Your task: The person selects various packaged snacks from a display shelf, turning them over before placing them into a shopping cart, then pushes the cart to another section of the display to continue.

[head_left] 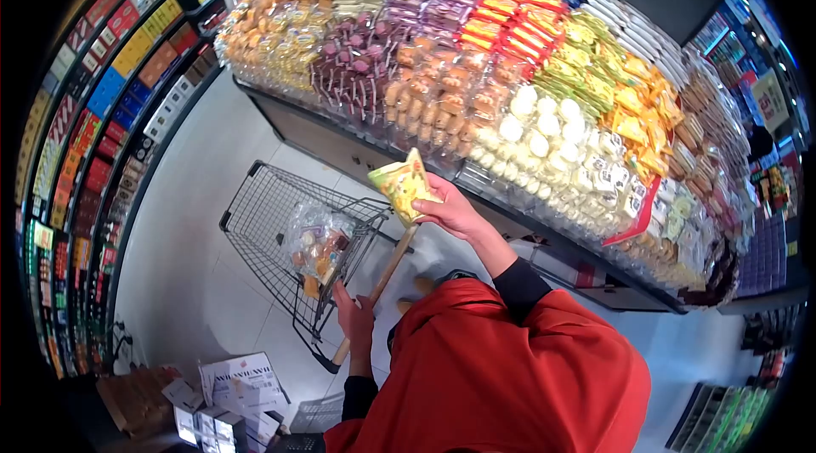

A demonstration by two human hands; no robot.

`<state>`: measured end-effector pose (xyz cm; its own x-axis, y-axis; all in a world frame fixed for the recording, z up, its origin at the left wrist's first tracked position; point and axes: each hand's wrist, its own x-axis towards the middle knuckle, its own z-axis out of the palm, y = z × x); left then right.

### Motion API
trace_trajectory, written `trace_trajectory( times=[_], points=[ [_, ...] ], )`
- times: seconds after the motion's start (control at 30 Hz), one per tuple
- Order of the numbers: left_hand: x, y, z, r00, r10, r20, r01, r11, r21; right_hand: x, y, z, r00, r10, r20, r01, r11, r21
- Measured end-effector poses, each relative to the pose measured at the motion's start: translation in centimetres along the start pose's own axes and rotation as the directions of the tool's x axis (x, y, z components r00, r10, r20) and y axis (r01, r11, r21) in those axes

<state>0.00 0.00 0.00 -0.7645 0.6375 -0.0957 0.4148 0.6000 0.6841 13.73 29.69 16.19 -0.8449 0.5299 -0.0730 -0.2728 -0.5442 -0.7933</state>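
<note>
My right hand [452, 212] grips a small yellow snack packet [404, 184] with a cartoon-like print, raised between the cart and the display. My left hand [354, 319] is at the wooden handle [393, 268] of the shopping cart, its fingers closed over the bar. The wire shopping cart [259, 198] stands in front of me. Inside it lies a clear plastic bag [316, 228] holding several wrapped snacks, close to my left fingertips.
A long display [510, 104] piled with wrapped snacks in colour groups runs across the front and right. Tall shelves [102, 147] of boxed goods curve along the left. Cardboard boxes [242, 381] sit at the lower left. Pale tiled floor [183, 283] lies between.
</note>
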Motion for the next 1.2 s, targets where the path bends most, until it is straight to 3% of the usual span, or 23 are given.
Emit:
trace_trajectory(
  times=[0.07,0.2,0.3,0.37,0.43,0.47,0.5,0.57,0.6,0.67,0.7,0.77,0.8,0.83,0.9,0.97,1.03,1.07,1.1,1.17,1.2],
  points=[
    [0.6,-1.5,-0.2,0.997,0.048,-0.061,-0.046,0.998,0.032,-0.4,-0.4,0.8,0.993,-0.035,-0.116,0.009,0.976,-0.216],
    [0.0,0.3,0.7,1.0,-0.012,-0.01,0.011,0.993,-0.118,-2.7,-2.7,0.3,0.948,-0.181,-0.262,0.101,0.951,-0.291],
    [0.6,-1.7,1.2,0.994,0.08,-0.075,-0.09,0.986,-0.143,-3.8,-3.7,0.4,0.906,-0.272,-0.326,0.175,0.939,-0.297],
    [1.2,-0.6,1.1,0.959,0.18,-0.22,-0.141,0.973,0.181,-4.7,-4.4,-0.2,0.869,-0.309,-0.386,0.178,0.923,-0.34],
    [1.6,2.6,0.0,0.933,0.282,-0.222,-0.215,0.935,0.283,-5.6,-5.1,-0.7,0.844,-0.34,-0.414,0.166,0.9,-0.402],
    [2.0,4.9,-1.0,0.981,0.153,-0.115,-0.159,0.986,-0.045,-5.7,-4.9,-1.3,0.848,-0.387,-0.361,0.223,0.88,-0.418],
    [2.6,7.6,-1.8,0.998,0.057,0.017,-0.047,0.931,-0.362,-6.2,-5.5,-1.2,0.867,-0.357,-0.348,0.197,0.887,-0.417],
    [3.5,12.8,-2.6,0.978,0.048,0.201,0.122,0.65,-0.75,-6.4,-5.9,-1.8,0.9,-0.312,-0.303,0.174,0.896,-0.408],
    [4.1,15.0,-2.6,0.98,0.043,0.195,0.12,0.654,-0.747,-6.3,-5.9,-2.0,0.903,-0.309,-0.298,0.175,0.899,-0.402],
    [4.9,19.0,-2.4,0.942,0.292,0.167,-0.054,0.621,-0.782,-6.9,-6.2,-2.6,0.93,-0.295,-0.218,0.19,0.896,-0.402],
    [4.8,21.0,-2.6,0.934,0.311,0.176,-0.06,0.622,-0.78,-6.8,-6.6,-2.5,0.936,-0.303,-0.176,0.209,0.887,-0.412],
    [5.2,25.4,-2.3,0.907,0.415,0.074,-0.243,0.659,-0.712,-6.9,-7.6,-3.1,0.957,-0.281,-0.071,0.198,0.814,-0.546],
    [5.5,26.6,-1.9,0.89,0.44,0.116,-0.244,0.676,-0.695,-6.9,-8.3,-3.6,0.948,-0.315,0.033,0.248,0.674,-0.696],
    [5.4,27.9,-1.1,0.888,0.451,0.086,-0.227,0.593,-0.773,-6.7,-8.9,-4.2,0.938,-0.319,0.138,0.292,0.508,-0.81],
    [6.1,28.7,0.3,0.876,0.442,0.191,-0.186,0.677,-0.712,-6.7,-9.2,-5.4,0.95,-0.293,0.11,0.278,0.628,-0.727],
    [6.6,29.7,2.3,0.899,0.395,0.188,-0.129,0.651,-0.748,-7.3,-10.8,-6.2,0.968,-0.25,0.014,0.177,0.644,-0.744],
    [7.4,31.3,3.6,0.92,0.349,0.18,-0.081,0.619,-0.781,-7.4,-12.5,-7.0,0.859,-0.488,0.156,0.361,0.361,-0.86],
    [7.7,32.3,4.2,0.929,0.306,0.208,-0.046,0.652,-0.757,-7.4,-12.7,-8.1,0.841,-0.501,0.203,0.387,0.297,-0.873],
    [8.0,33.2,4.8,0.937,0.262,0.231,-0.011,0.683,-0.73,-7.5,-13.6,-8.7,0.838,-0.508,0.2,0.387,0.296,-0.873],
    [8.6,34.8,6.1,0.926,0.282,0.252,-0.006,0.678,-0.735,-8.1,-15.6,-9.7,0.907,-0.306,0.289,0.301,-0.008,-0.954],
    [8.8,35.8,6.7,0.91,0.284,0.302,0.025,0.689,-0.724,-8.0,-16.0,-10.5,0.884,-0.336,0.324,0.326,-0.053,-0.944]
  ],
)
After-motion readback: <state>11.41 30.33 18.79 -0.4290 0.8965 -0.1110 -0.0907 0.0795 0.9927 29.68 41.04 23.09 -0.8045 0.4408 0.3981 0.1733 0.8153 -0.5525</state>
